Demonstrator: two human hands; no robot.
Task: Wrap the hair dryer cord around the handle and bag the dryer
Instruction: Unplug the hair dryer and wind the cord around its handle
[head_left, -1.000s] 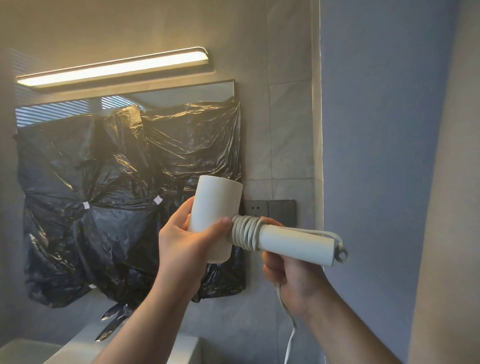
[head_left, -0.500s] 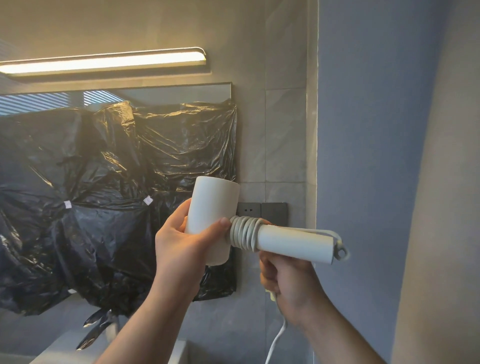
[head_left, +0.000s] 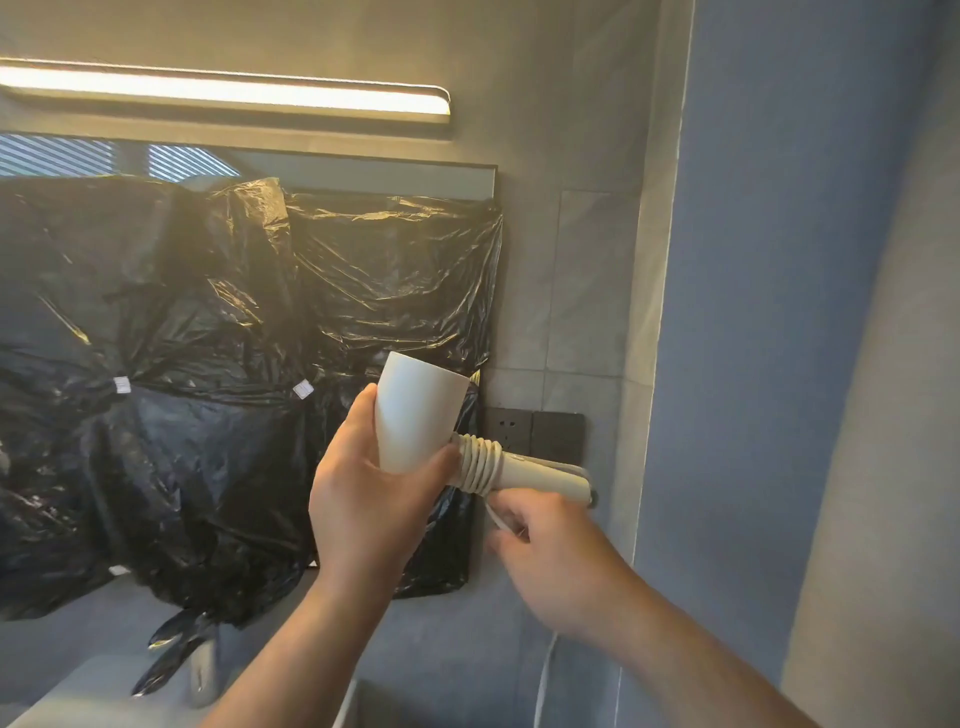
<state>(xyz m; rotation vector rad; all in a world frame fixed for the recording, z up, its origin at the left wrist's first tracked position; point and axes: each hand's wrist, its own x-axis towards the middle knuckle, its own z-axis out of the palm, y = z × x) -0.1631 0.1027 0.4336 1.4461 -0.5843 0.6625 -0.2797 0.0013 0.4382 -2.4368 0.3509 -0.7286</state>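
Since a second ago our right hand (head_left: 550, 551) has dropped from cupping the handle to just below it, and the whole dryer has tipped so the handle now slopes down to the right. Our left hand (head_left: 374, 499) is wrapped around the lower part of the white hair dryer (head_left: 418, 410) barrel, thumb pressed near where the barrel meets the handle (head_left: 540, 475). That hand is holding it up in the air in front of the black plastic sheeting (head_left: 234, 364) that covers the mirror. Several turns of the cord (head_left: 480, 462) sit snug around the handle right next to the barrel, and the rest of the handle is bare out to its end. Our right hand is closed loosely around the loose cord just under the coils, a bit blurred, and the free length hangs down past the wrist. A dark wall socket (head_left: 535, 434) sits right behind the handle, and the light bar (head_left: 223, 96) glows above the mirror.
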